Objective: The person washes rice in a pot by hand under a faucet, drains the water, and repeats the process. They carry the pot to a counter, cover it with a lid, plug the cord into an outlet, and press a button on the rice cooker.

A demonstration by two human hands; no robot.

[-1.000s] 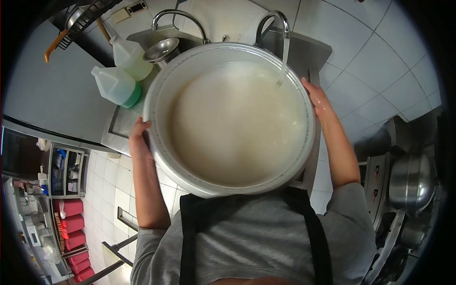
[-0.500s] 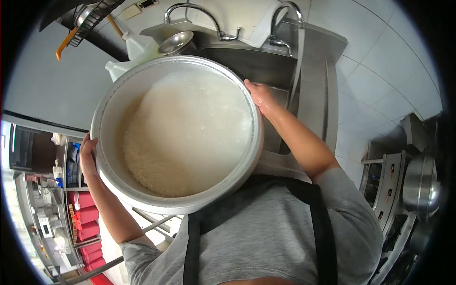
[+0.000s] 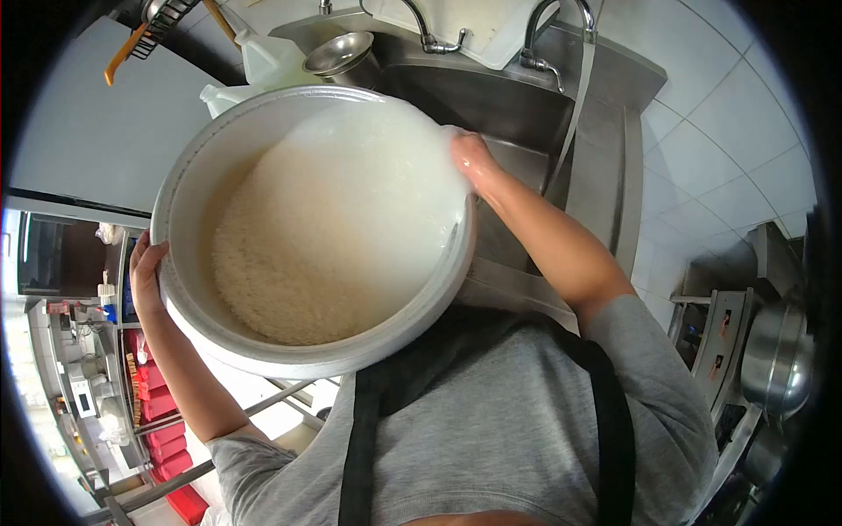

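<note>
You hold the big round white pot (image 3: 263,175) of wet rice (image 3: 307,237), tipped toward the steel sink (image 3: 491,105), likely heavy and slippery, left hand (image 3: 145,272) and right hand (image 3: 469,158) clasping opposite rims.

White tiled floor (image 3: 702,149), steel sink (image 3: 491,105), grey wall (image 3: 96,131), red stools (image 3: 158,408)

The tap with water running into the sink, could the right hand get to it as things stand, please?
Probably yes. The right hand grips the far rim of the rice pot, just below the running tap, with open sink between them. But letting go would leave the tilted pot to the left hand alone.
</note>
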